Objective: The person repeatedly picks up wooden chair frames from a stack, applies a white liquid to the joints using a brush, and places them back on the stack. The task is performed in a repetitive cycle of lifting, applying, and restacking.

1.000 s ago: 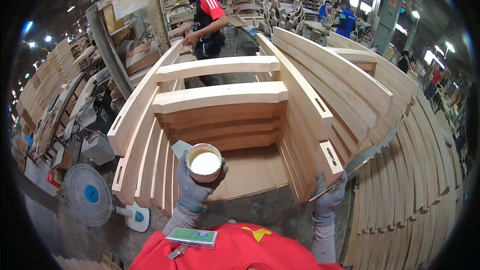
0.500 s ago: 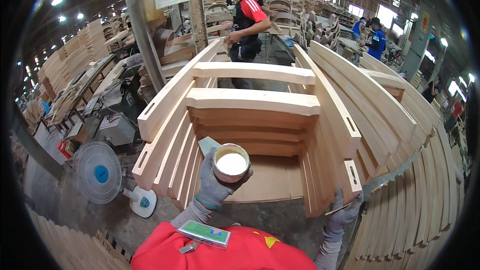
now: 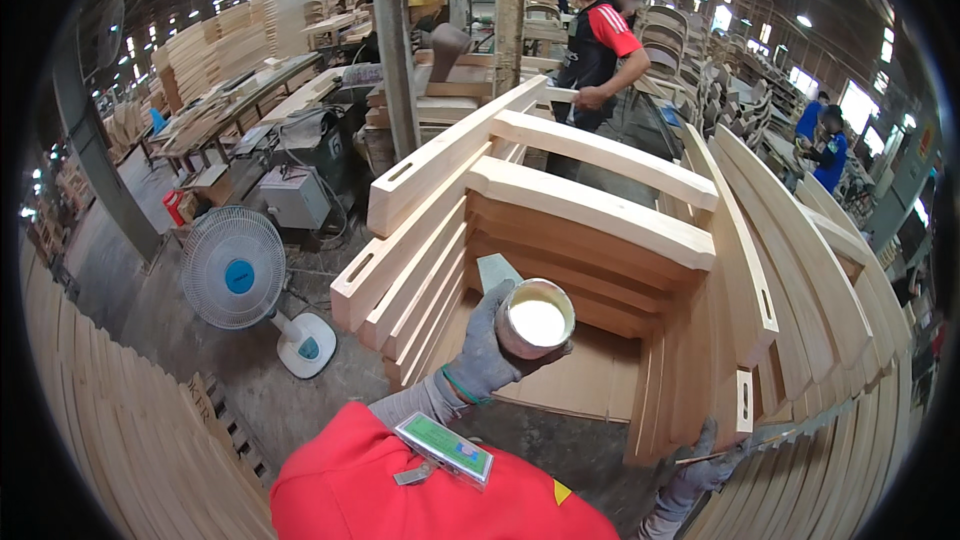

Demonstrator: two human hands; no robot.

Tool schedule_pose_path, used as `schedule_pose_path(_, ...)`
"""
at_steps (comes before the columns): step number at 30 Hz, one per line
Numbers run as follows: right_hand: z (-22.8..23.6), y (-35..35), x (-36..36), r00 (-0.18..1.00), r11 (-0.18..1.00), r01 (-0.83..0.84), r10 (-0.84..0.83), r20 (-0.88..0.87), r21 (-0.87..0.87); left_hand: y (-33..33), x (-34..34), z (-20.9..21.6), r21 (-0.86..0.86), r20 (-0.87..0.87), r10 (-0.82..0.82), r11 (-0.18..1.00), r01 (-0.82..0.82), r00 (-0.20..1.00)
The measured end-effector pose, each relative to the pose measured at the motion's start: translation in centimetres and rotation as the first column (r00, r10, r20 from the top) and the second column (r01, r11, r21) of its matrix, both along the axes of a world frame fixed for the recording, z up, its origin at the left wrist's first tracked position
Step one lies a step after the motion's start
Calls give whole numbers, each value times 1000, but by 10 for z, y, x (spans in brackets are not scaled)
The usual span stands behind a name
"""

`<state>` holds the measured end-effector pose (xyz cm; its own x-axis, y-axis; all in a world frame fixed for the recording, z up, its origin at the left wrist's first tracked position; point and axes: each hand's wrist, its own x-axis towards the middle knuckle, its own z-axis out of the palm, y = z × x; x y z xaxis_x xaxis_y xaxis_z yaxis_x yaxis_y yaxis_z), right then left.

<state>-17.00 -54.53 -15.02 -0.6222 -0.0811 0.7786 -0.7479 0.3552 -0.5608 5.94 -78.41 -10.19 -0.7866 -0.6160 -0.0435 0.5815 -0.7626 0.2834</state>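
My left hand (image 3: 484, 352), in a grey glove, is closed round a small cup (image 3: 520, 340) of creamy white liquid. A pale grey-green flat piece (image 3: 493, 269) sticks up beside the cup, next to my fingers. In front stands a stack of pale wooden frames (image 3: 590, 202), each with long side pieces joined by curved crosspieces. My gloved right hand (image 3: 700, 478) is at the near right end of the stack, below a slotted side-piece end (image 3: 744, 402). It grips a thin stick (image 3: 689, 460); whether this has a brush tip I cannot tell.
A standing fan (image 3: 236, 278) and a grey metal box (image 3: 295, 198) are at the left. More curved wooden pieces (image 3: 835, 470) are stacked at right, and others (image 3: 110, 420) at lower left. Beyond the frames a co-worker in a cap (image 3: 590, 45) stands near a post (image 3: 395, 50).
My view has swung left, so the frames, fan and co-worker appear farther right. Both hands keep their holds, the right one still beside the near right end of the stack.
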Motion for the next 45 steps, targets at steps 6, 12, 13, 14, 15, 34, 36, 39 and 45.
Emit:
schedule_pose_path(6, -4, 1, -6, 995, 999, 3, 0, -103, 35, 2, 2, -1, -342, 63, 145, 933, -115, 987)
schedule_pose_path(12, -2, 2, -5, 999, 998, 41, -39, -36, 41, 0, 1, 7, 47, -89, -20, 999, 24, 996)
schedule_pose_path(13, 0, 1, -3, 998, 998, 45, -43, -48, 38, 0, 1, 6, 50, -99, -24, 998, 29, 995)
schedule_pose_path(14, 3, 1, -1, 999, 999, 37, -38, 34, 30, -1, 2, 4, 40, -101, -31, 999, 36, 994)
schedule_pose_path(15, 5, 1, 1, 993, 999, 30, -32, 116, 21, -2, 3, 3, 30, -104, -37, 999, 41, 994)
schedule_pose_path(34, 4, -4, 5, 991, 991, -71, 83, 106, -115, 0, 3, -14, -2, 50, 40, 999, -40, 998)
schedule_pose_path(36, 11, -3, 7, 993, 995, -70, 76, 88, -66, 1, 0, -16, -10, 76, 32, 999, -31, 997)
schedule_pose_path(39, 7, -2, 5, 999, 999, -19, 22, 47, -51, 0, -8, -17, -52, 135, 45, 998, -38, 990)
schedule_pose_path(45, 19, 2, 5, 997, 997, -72, 72, -4, 19, -4, -23, -23, -150, 80, -34, 988, 46, 996)
